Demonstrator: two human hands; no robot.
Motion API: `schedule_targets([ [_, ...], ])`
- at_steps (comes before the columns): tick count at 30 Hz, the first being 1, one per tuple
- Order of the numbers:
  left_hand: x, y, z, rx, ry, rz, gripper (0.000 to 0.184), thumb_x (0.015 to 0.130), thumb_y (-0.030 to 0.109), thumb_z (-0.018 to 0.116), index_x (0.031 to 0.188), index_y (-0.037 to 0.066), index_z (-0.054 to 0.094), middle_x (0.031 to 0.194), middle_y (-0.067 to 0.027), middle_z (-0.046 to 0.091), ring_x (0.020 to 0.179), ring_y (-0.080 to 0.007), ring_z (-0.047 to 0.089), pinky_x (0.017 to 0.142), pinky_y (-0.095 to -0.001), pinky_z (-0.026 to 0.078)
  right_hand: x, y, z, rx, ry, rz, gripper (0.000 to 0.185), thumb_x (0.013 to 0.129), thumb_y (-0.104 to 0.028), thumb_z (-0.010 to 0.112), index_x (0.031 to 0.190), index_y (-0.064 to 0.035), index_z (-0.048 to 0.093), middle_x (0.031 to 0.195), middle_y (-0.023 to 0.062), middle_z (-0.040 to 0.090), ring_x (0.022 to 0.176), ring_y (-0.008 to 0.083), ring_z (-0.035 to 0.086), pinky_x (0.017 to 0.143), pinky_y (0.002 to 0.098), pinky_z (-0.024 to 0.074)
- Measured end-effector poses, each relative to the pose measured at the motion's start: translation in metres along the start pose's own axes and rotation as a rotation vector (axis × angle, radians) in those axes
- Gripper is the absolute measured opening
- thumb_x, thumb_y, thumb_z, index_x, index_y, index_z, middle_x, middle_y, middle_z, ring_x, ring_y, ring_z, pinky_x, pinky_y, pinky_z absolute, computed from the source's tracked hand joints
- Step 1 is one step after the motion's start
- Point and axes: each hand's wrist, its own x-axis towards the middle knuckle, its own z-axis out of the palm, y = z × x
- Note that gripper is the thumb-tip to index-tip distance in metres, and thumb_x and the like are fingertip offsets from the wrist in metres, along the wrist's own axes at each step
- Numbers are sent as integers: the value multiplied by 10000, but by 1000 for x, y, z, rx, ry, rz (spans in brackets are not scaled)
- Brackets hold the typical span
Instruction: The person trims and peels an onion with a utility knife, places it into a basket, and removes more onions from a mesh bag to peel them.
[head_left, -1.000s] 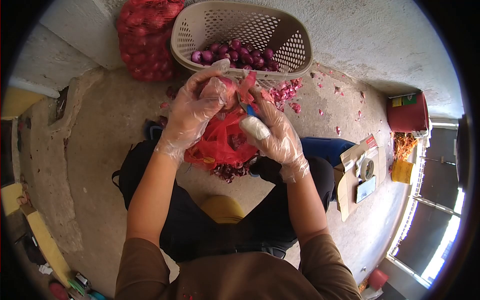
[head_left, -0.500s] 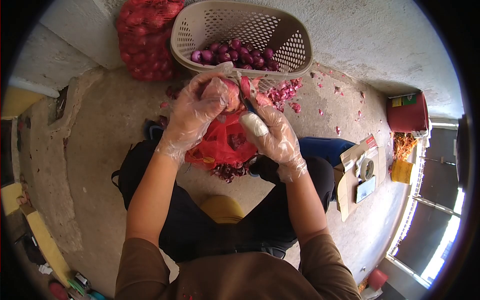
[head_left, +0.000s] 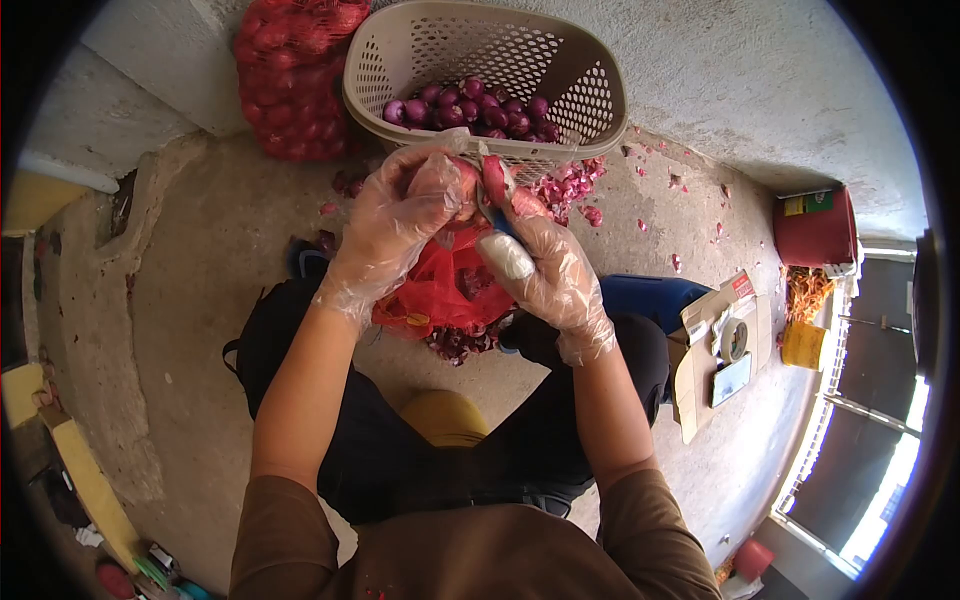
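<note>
"What's on the left?"
"At your eleven o'clock, a packed red net sack (head_left: 298, 85). Then your left hand (head_left: 392, 215), curled round an onion (head_left: 455, 188) near twelve, just short of the basket (head_left: 465, 50)."
"And rightward?"
"A blue-handled knife (head_left: 506, 224), close beside the onion, gripped in your right hand (head_left: 550, 262). Cardboard (head_left: 697, 390) lies between three and four."

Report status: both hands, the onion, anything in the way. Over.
Left hand gripping red onion. Right hand holding blue-handled knife close beside it. Red mesh bag below the hands; nothing visibly blocking.
</note>
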Motion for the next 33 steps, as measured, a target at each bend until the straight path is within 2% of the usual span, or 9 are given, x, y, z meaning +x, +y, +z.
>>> schedule_targets([
  [4, -1, 6, 6, 8, 9, -30, 650, 810, 155, 799, 1341, -48, 485, 981, 20, 579, 927, -94, 579, 946, -291, 465, 4, -9, 1, 8, 34, -49, 244, 936, -188, 643, 1082, 6, 628, 793, 199, 609, 701, 334, 606, 670, 398, 491],
  [7, -2, 6, 9, 20, 17, -22, 647, 803, 140, 801, 1336, -50, 486, 967, 21, 579, 891, -85, 577, 920, -285, 476, 2, -16, -3, -1, 2, 102, 276, 955, -181, 620, 1154, 11, 620, 758, 162, 604, 662, 260, 588, 645, 362, 486],
  [9, -1, 6, 10, 25, 28, -15, 644, 798, 126, 800, 1336, -43, 487, 969, 16, 588, 898, -91, 588, 925, -303, 493, -1, -15, -3, 246, -28, 365, 314, 970, -180, 603, 1222, 8, 601, 763, 91, 598, 659, 182, 561, 630, 319, 472],
  [14, -1, 6, 9, 37, 36, 13, 616, 793, 71, 776, 1336, 16, 489, 1165, -65, 604, 1011, -161, 629, 933, -362, 543, 0, -25, -5, 558, 57, 399, 466, 992, -172, 573, 1426, -37, 474, 887, -73, 529, 671, 23, 443, 581, 197, 380],
  [18, -2, 3, 4, 43, 46, 47, 564, 792, -9, 709, 1312, 46, 497, 1316, -132, 548, 1098, -226, 628, 941, -366, 546, 0, -24, -7, 625, 23, 409, 497, 996, -172, 557, 1464, -63, 433, 873, -84, 526, 646, 0, 404, 563, 173, 340],
  [21, 1, 8, 7, -16, 74, 0, 556, 793, -5, 673, 1312, 32, 478, 1323, -160, 532, 1172, -259, 594, 975, -399, 524, 2, -28, -7, 616, 40, 421, 491, 995, -174, 552, 1463, -73, 440, 850, -96, 516, 636, -3, 395, 558, 170, 331],
  [24, -2, 9, -3, -281, -18, -20, 512, 859, 61, 650, 1331, 11, 459, 1350, -140, 520, 1174, -243, 585, 1007, -441, 512, 2, -27, -9, 592, 41, 455, 490, 993, -171, 553, 1461, -78, 444, 841, -108, 507, 634, -3, 398, 555, 171, 331],
  [27, -4, 13, 2, -277, 17, -6, 471, 878, 141, 651, 1291, -2, 474, 1332, -189, 509, 1288, -365, 499, 1038, -470, 475, 4, -31, -9, 605, 64, 451, 492, 990, -166, 556, 1462, -79, 444, 849, -109, 505, 637, -3, 399, 556, 172, 333],
  [33, 0, 7, -6, -269, 150, -66, 458, 967, 311, 616, 1294, 24, 472, 1285, -160, 534, 1245, -365, 530, 976, -444, 520, 3, -25, -9, 590, 58, 463, 501, 987, -167, 568, 1460, -63, 441, 914, -79, 514, 654, 7, 399, 575, 180, 345],
])
